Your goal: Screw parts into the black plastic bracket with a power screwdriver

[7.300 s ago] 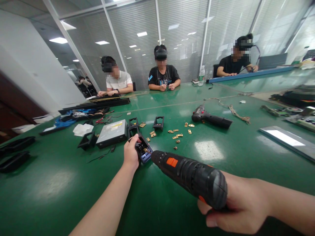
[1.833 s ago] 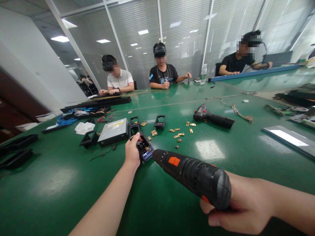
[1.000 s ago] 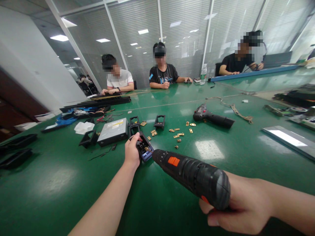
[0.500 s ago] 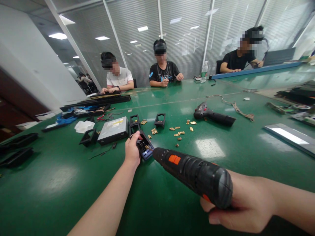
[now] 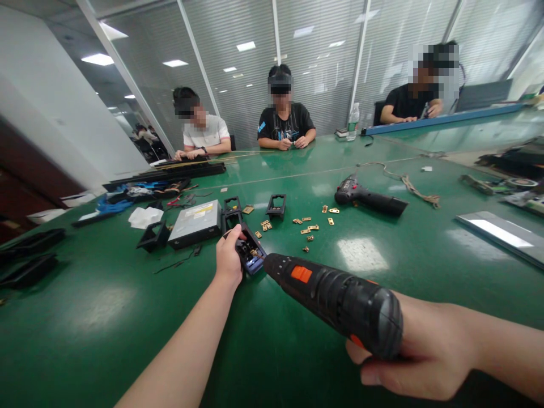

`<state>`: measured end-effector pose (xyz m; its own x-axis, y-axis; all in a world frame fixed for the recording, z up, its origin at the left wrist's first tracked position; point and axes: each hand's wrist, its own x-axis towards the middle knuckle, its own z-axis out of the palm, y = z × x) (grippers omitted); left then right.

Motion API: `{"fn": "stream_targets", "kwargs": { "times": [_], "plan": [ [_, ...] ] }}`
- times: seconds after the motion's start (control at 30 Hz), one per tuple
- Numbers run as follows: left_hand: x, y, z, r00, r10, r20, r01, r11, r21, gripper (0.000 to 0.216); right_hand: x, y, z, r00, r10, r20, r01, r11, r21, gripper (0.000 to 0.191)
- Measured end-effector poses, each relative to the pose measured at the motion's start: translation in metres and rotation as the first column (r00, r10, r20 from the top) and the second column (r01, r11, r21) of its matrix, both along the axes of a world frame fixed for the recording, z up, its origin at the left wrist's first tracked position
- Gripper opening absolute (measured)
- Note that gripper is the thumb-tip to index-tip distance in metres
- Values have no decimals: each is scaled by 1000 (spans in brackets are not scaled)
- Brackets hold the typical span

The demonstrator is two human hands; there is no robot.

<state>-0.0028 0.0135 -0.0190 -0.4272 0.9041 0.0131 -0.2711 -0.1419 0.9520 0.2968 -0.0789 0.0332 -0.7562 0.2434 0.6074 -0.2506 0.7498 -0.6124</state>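
Arms (image 5: 182, 345) bare, angled inward — left hand (image 5: 228, 258) clasping frame (image 5: 256, 267); right hand (image 5: 433, 345) gripping drill (image 5: 334, 297).

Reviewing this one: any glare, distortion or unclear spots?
Head view: glare on the green table between the held drill and the lying drill; head view: uprights of the glass partition fan outward, suggesting a wide-angle lens; head view: detail inside the black housing is dim.

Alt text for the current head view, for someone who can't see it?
A person's right hand aims a black power drill into a black frame held in the left hand. Beyond them on a green table lie gold plates, other frames and a second drill; three people sit across.
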Motion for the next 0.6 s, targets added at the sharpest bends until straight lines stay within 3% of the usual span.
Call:
{"fn": "stream_targets", "kwargs": {
  "times": [0.6],
  "plan": [
    [-3,2,-2,1000,-13,0,13,1000,-2,44,2,0,-1,1000,-12,19,12,1000,24,12]
  ]
}}
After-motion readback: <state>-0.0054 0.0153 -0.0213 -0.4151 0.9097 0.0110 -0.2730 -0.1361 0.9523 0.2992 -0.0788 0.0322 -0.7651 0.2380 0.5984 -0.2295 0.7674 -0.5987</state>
